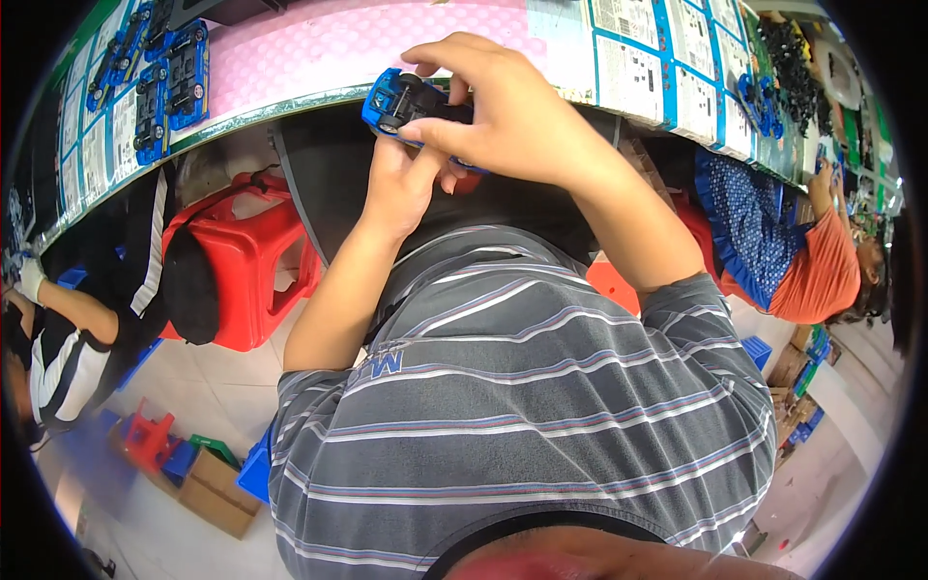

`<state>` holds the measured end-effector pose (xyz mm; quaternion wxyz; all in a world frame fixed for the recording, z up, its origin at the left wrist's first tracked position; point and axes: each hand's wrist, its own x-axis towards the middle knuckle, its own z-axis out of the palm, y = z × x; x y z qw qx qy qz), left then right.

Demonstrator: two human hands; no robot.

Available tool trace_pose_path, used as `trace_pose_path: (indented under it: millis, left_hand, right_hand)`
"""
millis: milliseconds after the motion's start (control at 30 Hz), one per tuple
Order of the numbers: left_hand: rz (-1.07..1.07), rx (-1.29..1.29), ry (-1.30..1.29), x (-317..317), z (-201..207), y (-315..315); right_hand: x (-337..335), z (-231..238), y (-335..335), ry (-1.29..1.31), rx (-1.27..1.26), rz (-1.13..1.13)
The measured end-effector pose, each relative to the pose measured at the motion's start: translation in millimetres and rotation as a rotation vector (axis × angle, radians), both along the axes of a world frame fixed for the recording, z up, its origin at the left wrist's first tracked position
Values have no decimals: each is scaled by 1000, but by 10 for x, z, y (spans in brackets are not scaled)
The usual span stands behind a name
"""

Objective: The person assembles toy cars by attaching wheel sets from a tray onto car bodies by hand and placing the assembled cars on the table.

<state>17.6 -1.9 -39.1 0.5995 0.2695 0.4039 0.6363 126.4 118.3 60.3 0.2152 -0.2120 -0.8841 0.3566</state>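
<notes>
A blue toy car, turned with its black underside and wheels up, is held just off the near edge of the bench. My left hand grips it from below, its fingers mostly hidden behind the car. From the right, my right hand reaches over it, with the thumb pressed on the underside and the fingers curled around the far side. Part of the car's right end is covered by that hand.
Several blue toy cars lie upside down at the bench's left, beside a pink bubbled mat. Blue parts and a black pile are at right. A red stool stands at left; co-workers sit on both sides.
</notes>
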Motion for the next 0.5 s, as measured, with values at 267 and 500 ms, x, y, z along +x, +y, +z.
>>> trace_pose_path:
  millis: [267, 500]
  left_hand:
    - [320, -103, -25, -615, 277, -547]
    - [750, -399, 507, -2129, 707, -1127]
  right_hand:
    - [643, -246, 627, -34, -79, -321]
    - [1831, -519, 898, 147, -225, -951]
